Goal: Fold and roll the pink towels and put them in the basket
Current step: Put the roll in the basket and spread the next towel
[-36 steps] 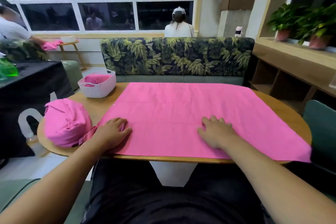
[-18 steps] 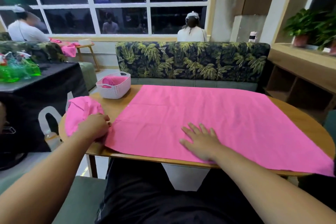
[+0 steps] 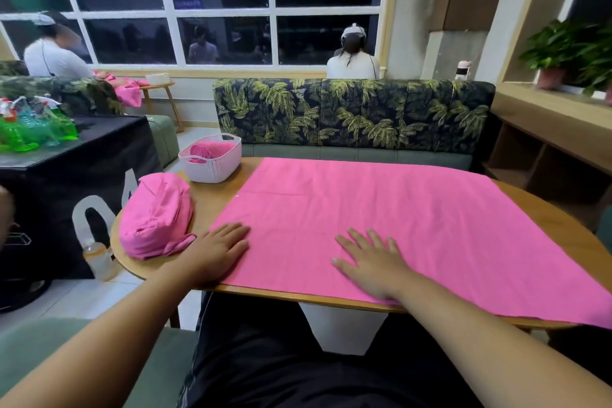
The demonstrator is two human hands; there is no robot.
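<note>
A large pink towel (image 3: pixel 381 219) lies spread flat across the round wooden table (image 3: pixel 212 202). My left hand (image 3: pixel 215 252) rests flat on its near left corner, fingers straight. My right hand (image 3: pixel 374 262) presses flat on the towel near the front edge, fingers spread. A bundle of crumpled pink towels (image 3: pixel 155 215) sits at the table's left edge, just left of my left hand. A white perforated basket (image 3: pixel 212 164) stands at the back left of the table with a rolled pink towel (image 3: pixel 208 151) inside.
A palm-print sofa (image 3: pixel 354 116) runs behind the table. A black-draped table (image 3: pixel 66 156) with green bottles (image 3: pixel 36 129) stands to the left. Wooden shelving (image 3: pixel 549 142) and potted plants (image 3: pixel 563 53) are on the right. Two people sit farther back.
My left hand left the towel bundle and now lies flat on the towel's left corner. My right hand stays flat on the towel. The camera view shifted left.
</note>
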